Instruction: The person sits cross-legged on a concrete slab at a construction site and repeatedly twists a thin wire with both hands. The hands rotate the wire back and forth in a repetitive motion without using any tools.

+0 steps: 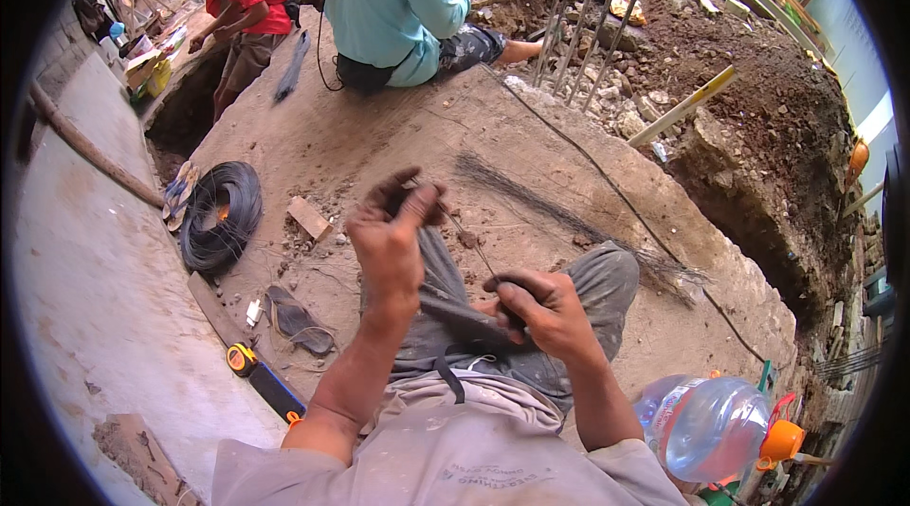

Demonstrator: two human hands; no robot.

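A thin length of wire runs between my two hands above my lap. My left hand, raised a little higher, pinches its upper end with thumb and curled fingers. Lower and to the right, my right hand is closed around the other end, by my bent knee. Beyond my hands a loose bundle of straight dark wires lies across the concrete slab. To the left rests a coil of dark wire, near a small brick piece.
A yellow tape measure and a dark sandal lie at left. A large clear bottle with an orange cap is at right. One person sits ahead; another in red bends beside a pit. Upright steel bars rise beyond.
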